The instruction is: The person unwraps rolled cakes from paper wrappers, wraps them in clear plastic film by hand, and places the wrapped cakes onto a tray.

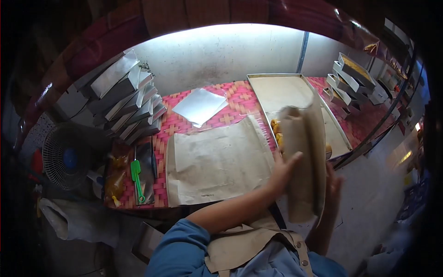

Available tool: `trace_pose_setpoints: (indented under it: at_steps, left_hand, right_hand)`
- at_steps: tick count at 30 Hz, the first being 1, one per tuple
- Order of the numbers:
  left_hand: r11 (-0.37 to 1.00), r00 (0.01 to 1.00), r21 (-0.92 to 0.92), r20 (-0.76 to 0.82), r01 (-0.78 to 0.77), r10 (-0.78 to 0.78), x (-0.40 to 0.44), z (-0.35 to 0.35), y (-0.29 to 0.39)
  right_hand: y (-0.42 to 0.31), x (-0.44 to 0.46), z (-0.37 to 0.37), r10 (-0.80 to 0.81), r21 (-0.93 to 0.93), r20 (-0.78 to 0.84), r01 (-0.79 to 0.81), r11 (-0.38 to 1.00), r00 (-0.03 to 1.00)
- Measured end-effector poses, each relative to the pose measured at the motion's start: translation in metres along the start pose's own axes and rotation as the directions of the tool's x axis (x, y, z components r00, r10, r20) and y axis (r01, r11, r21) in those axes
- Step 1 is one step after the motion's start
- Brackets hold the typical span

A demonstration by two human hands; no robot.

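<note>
Presently I read left hand (pixel 285 171) closed on brown sheet (pixel 302 184), long axis twelve-to-six; right hand (pixel 333 185), four o'clock, closure indeterminable.

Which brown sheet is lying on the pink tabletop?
The flat sheet left of the tray; the held sheet is bent upright between the left hand and right hand.

The wall (pixel 207 55) behind the pink table (pixel 159 180) was brightly lit from above, the right hand (pixel 333 184) was blurred, and dark outer edges were warped.
</note>
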State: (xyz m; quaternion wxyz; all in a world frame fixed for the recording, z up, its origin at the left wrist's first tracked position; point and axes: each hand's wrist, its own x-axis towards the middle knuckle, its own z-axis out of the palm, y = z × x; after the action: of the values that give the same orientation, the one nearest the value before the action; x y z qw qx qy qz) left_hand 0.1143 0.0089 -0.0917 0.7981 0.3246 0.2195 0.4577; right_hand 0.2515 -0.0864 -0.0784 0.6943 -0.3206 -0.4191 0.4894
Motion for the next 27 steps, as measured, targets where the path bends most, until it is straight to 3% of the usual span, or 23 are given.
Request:
trace_pose_setpoints:
  at_steps: [1,2,7,9,10,11,12,14,15,16,17,18,19,20,22,23,24,26,27]
  left_hand:
    - [0.994,0.996,0.099,-0.078,-0.042,0.050,0.002,-0.024,0.008]
    - [0.977,0.983,0.201,-0.150,-0.077,0.108,0.002,-0.045,0.018]
    - [0.922,0.893,0.364,-0.358,-0.135,0.272,-0.012,-0.138,0.063]
    - [0.889,0.873,0.438,-0.372,-0.136,0.316,-0.013,-0.171,0.075]
    - [0.810,0.843,0.584,-0.406,-0.057,0.352,-0.008,-0.197,0.070]
    - [0.958,0.914,0.278,-0.365,-0.075,0.177,0.003,-0.234,0.064]
    - [0.997,0.966,-0.059,-0.256,-0.045,0.029,0.013,-0.265,0.061]
    - [0.997,0.942,0.011,-0.326,-0.078,0.077,0.016,-0.254,0.056]
    - [0.926,0.849,0.342,-0.433,-0.156,0.303,0.015,-0.234,0.055]
    - [0.751,0.716,0.641,-0.449,-0.159,0.534,0.010,-0.215,0.059]
    - [0.573,0.826,0.811,-0.239,-0.119,0.510,0.006,-0.211,0.059]
    - [0.078,0.781,0.995,0.001,-0.064,0.625,0.002,-0.211,0.049]
    - [-0.256,0.870,0.967,0.131,-0.006,0.475,-0.005,-0.188,0.065]
    - [-0.565,0.940,0.825,0.199,-0.008,0.277,-0.011,-0.163,0.082]
    - [-0.670,0.941,0.739,0.174,0.071,0.291,0.004,-0.150,0.071]
    - [-0.703,0.979,0.707,0.076,0.080,0.187,0.010,-0.140,0.072]
    - [-0.701,0.979,0.709,0.084,0.073,0.187,0.017,-0.138,0.065]
    - [-0.755,0.999,0.655,-0.026,0.033,0.020,0.030,-0.134,0.057]
    - [-0.793,0.997,0.607,-0.022,-0.047,-0.076,0.037,-0.133,0.055]
  right_hand:
    - [0.029,0.007,-0.001,0.170,0.043,-0.125,-0.166,0.985,0.978]
    - [0.049,0.013,0.008,0.176,0.051,-0.123,-0.171,0.984,0.977]
    - [0.124,0.059,0.084,0.539,0.081,0.212,-0.565,0.821,0.815]
    - [0.149,0.071,0.107,0.504,0.084,0.307,-0.550,0.831,0.808]
    - [0.161,0.077,0.113,0.462,0.085,0.395,-0.532,0.843,0.794]
    - [0.175,0.081,0.113,0.488,0.069,0.439,-0.570,0.819,0.754]
    - [0.180,0.083,0.115,0.487,0.068,0.450,-0.572,0.817,0.749]
    - [0.187,0.083,0.112,0.531,0.010,0.437,-0.594,0.804,0.726]
    - [0.203,0.081,0.101,0.499,-0.031,0.353,-0.523,0.852,0.791]
    - [0.197,0.085,0.098,0.500,-0.037,0.363,-0.524,0.851,0.787]
    - [0.185,0.084,0.096,0.461,-0.048,0.302,-0.469,0.882,0.834]
    - [0.175,0.084,0.093,0.416,-0.063,0.238,-0.414,0.908,0.878]
    - [0.166,0.085,0.087,0.419,-0.067,0.238,-0.415,0.907,0.876]
    - [0.158,0.090,0.080,0.397,-0.060,0.176,-0.393,0.918,0.901]
    - [0.143,0.095,0.068,0.367,-0.060,0.107,-0.363,0.930,0.924]
    - [0.137,0.097,0.063,0.378,-0.069,0.074,-0.373,0.925,0.923]
    - [0.133,0.099,0.059,0.387,-0.077,0.040,-0.384,0.920,0.921]
    - [0.130,0.100,0.051,0.382,-0.089,0.018,-0.379,0.921,0.924]
    - [0.132,0.101,0.046,0.400,-0.234,0.000,-0.389,0.891,0.916]
